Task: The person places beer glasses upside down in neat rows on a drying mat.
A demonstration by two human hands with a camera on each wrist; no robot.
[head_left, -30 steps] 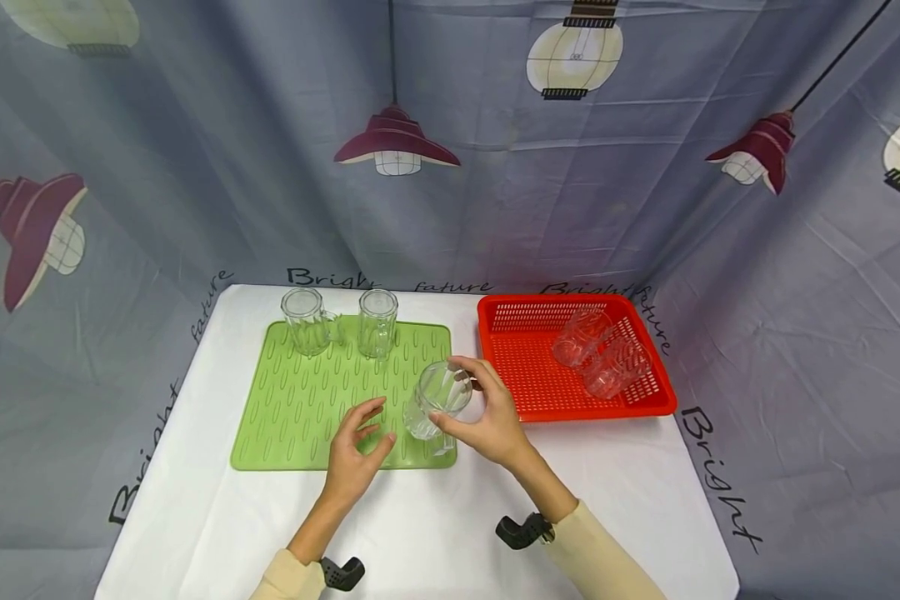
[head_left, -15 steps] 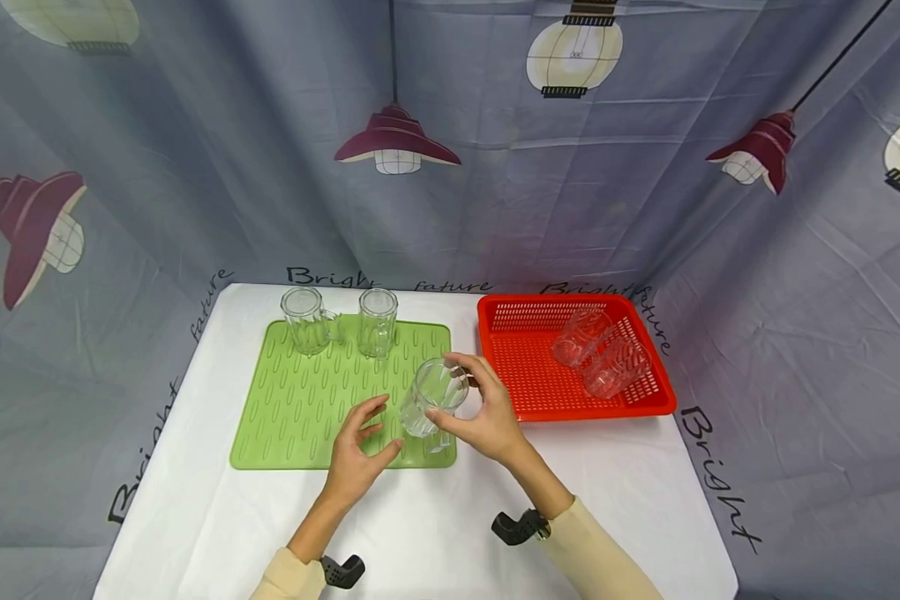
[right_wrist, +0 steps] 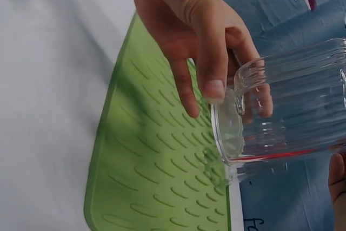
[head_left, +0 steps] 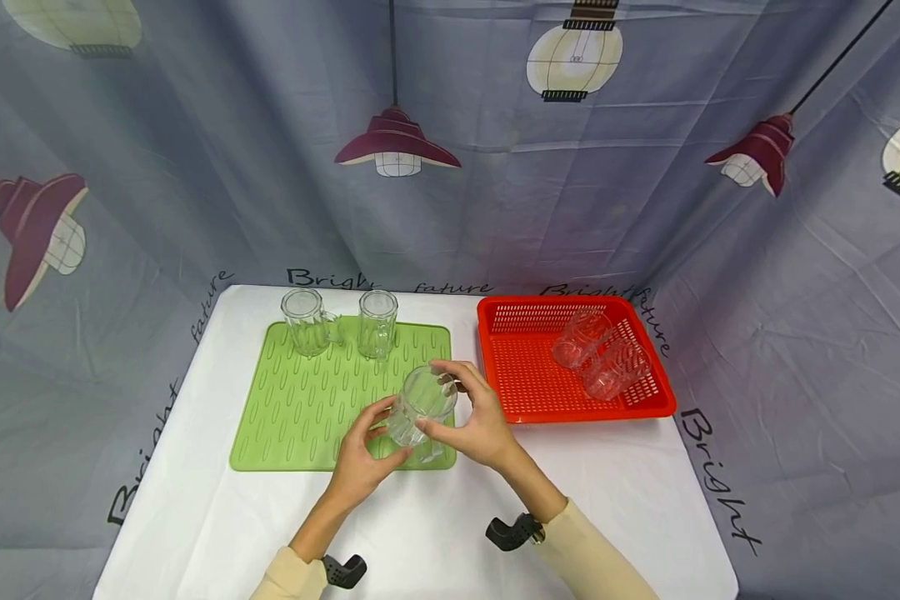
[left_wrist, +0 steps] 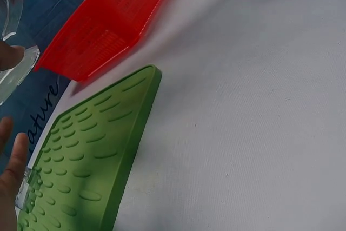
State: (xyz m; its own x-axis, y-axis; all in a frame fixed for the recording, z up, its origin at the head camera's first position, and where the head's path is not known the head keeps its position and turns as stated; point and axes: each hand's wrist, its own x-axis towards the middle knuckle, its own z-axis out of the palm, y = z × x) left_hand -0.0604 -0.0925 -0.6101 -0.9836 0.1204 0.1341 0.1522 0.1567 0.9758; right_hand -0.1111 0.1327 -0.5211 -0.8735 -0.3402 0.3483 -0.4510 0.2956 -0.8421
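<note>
A clear glass mug (head_left: 427, 396) is held tilted above the front right of a green drying mat (head_left: 292, 417). My right hand (head_left: 482, 423) grips it near its rim, thumb on the near side and fingers on the far side. At its base, my left hand (head_left: 362, 457) has thumb and fingers about the glass; the right wrist view shows the left thumb (right_wrist: 214, 87) on the base edge. The mug's handle hangs toward the front. Two more glass mugs, a left one (head_left: 309, 325) and a right one (head_left: 377, 325), stand upright at the mat's back edge.
Right of the mat sits a red plastic basket (head_left: 521, 367). Two glass mugs lie in its right half, a rear one (head_left: 581, 337) and a front one (head_left: 615, 367). A white cloth (head_left: 420, 533) covers the table, with a grey printed curtain (head_left: 450, 217) around it.
My right hand has brought the mug left and slightly nearer. The left hand, apart from the mug earlier, has moved a little right and now takes hold of its base.
</note>
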